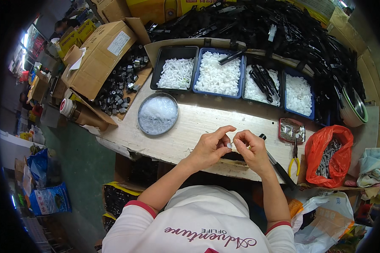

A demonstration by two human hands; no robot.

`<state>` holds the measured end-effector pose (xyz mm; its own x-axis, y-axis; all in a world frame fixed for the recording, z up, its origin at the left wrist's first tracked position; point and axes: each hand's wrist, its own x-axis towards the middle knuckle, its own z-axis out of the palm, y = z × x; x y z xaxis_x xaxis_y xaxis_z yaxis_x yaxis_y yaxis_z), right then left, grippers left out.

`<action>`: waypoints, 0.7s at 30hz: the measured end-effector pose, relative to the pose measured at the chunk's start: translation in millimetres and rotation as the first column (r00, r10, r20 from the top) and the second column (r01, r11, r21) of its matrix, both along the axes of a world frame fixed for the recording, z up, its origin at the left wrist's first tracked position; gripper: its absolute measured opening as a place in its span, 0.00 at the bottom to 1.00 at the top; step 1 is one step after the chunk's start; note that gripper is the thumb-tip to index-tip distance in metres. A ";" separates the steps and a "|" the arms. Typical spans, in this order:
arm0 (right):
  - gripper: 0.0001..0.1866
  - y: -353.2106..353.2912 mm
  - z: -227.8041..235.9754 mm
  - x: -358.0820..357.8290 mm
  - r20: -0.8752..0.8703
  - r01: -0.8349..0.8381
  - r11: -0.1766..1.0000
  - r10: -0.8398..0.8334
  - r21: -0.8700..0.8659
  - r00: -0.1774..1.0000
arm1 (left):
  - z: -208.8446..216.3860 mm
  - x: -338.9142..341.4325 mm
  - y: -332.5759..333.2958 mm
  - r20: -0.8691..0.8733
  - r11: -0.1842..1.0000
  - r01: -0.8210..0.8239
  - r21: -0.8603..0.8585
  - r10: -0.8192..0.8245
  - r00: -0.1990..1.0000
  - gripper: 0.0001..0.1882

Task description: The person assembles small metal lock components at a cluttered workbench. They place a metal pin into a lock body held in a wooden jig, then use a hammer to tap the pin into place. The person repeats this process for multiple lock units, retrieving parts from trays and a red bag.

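Observation:
Above the near edge of the bench, my left hand pinches a small white plastic piece between thumb and forefinger. Close beside it on the right, my right hand has its thumb and forefinger pressed together; whatever they hold is too small to make out. A hammer with a black grip lies just right of my right hand, partly hidden by it. Further right are pliers with yellow handles. Behind them sits a red-rimmed clear box of small metal pins.
Black and blue trays of white plastic parts line the back, below heaped black parts. At left stand a round dish of whitish, glossy material and a cardboard box. A red bag of grey pieces is at right.

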<state>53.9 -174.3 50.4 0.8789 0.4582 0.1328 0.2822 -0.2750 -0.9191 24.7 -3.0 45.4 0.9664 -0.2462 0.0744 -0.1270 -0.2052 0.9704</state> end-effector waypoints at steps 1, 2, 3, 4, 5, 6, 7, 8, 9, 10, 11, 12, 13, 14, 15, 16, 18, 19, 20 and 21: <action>0.06 -0.4 0.6 0.2 0.071 -0.004 0.999 0.007 -0.053 0.997 | 0.0 0.2 0.2 0.003 1.000 -0.001 0.012 0.001 1.000 0.26; 0.05 0.4 3.9 -0.4 0.133 -0.008 0.995 0.022 -0.100 0.991 | -0.4 -0.6 0.0 0.007 1.000 -0.006 0.011 0.006 1.000 0.26; 0.05 2.2 8.9 -1.0 0.194 -0.010 0.989 0.039 -0.147 0.980 | -1.3 -1.3 -0.2 0.011 1.000 -0.012 0.011 0.012 1.000 0.26; 0.05 3.5 11.5 -1.6 0.253 -0.010 0.981 0.059 -0.194 0.966 | -1.7 -2.1 -0.4 0.015 1.000 -0.019 0.011 0.018 1.000 0.25; 0.05 4.1 10.6 -1.8 0.256 -0.019 0.981 0.069 -0.194 0.964 | -1.8 -2.2 -0.6 0.012 1.000 -0.025 0.004 0.025 1.000 0.25; 0.05 4.6 8.9 -2.0 0.258 -0.029 0.980 0.080 -0.194 0.963 | -1.4 -2.5 -0.9 0.010 0.999 -0.033 -0.004 0.033 0.999 0.25; 0.05 5.1 7.3 -2.3 0.262 -0.039 0.980 0.090 -0.195 0.961 | -1.3 -2.7 -0.9 0.008 0.999 -0.041 -0.011 0.041 0.999 0.25; 0.05 5.7 5.8 -2.7 0.264 -0.036 0.981 0.086 -0.191 0.961 | -1.4 -2.2 -0.5 0.009 0.999 -0.037 -0.007 0.037 0.999 0.25; 0.05 6.4 4.4 -3.0 0.266 -0.032 0.982 0.082 -0.187 0.960 | -1.3 -1.2 0.1 0.011 0.999 -0.034 -0.003 0.034 0.999 0.24; 0.05 6.9 3.0 -3.2 0.269 -0.028 0.983 0.078 -0.184 0.960 | -1.4 -0.8 0.6 0.013 1.000 -0.031 0.001 0.031 0.999 0.24; 0.05 7.2 1.5 -2.9 0.252 -0.028 0.988 0.066 -0.149 0.965 | -6.8 -1.1 1.7 -0.027 0.994 -0.040 -0.105 0.038 0.999 0.23; 0.04 7.5 0.0 -2.5 0.235 -0.027 0.993 0.053 -0.114 0.971 | -17.1 -1.9 3.5 -0.066 0.976 -0.054 -0.210 0.040 0.997 0.21; 0.03 7.6 -0.5 -2.4 0.217 -0.025 0.997 0.042 -0.079 0.975 | -22.7 -3.3 4.5 -0.106 0.948 -0.070 -0.312 0.038 0.994 0.20; 0.03 8.3 -0.3 -3.1 0.180 0.002 1.000 0.002 -0.021 0.984 | -21.4 -5.7 4.2 -0.165 0.930 -0.109 -0.352 0.053 0.985 0.17; 0.04 9.1 0.7 -4.7 0.142 0.031 0.999 -0.036 0.036 0.989 | -18.2 -8.4 3.5 -0.223 0.909 -0.150 -0.388 0.066 0.973 0.15; 0.04 9.6 0.9 -5.9 0.101 0.062 0.994 -0.071 0.092 0.992 | -16.8 -10.0 3.5 -0.281 0.886 -0.193 -0.422 0.075 0.957 0.13; 0.05 9.2 -1.0 -7.8 0.135 0.072 0.989 -0.089 0.127 0.987 | -17.6 -11.7 4.9 -0.283 0.853 -0.199 -0.482 0.063 0.957 0.11; 0.05 9.3 -2.2 -8.6 0.152 0.076 0.987 -0.098 0.145 0.984 | -18.1 -12.5 5.4 -0.283 0.835 -0.202 -0.512 0.058 0.957 0.10; 0.06 9.7 -5.1 -9.4 0.182 0.074 0.987 -0.099 0.142 0.978 | -18.3 -12.9 4.9 -0.290 0.829 -0.210 -0.518 0.061 0.955 0.10; 0.06 11.4 -9.3 -10.2 0.212 0.071 0.988 -0.100 0.139 0.972 | -18.3 -13.5 4.2 -0.297 0.823 -0.219 -0.525 0.064 0.953 0.10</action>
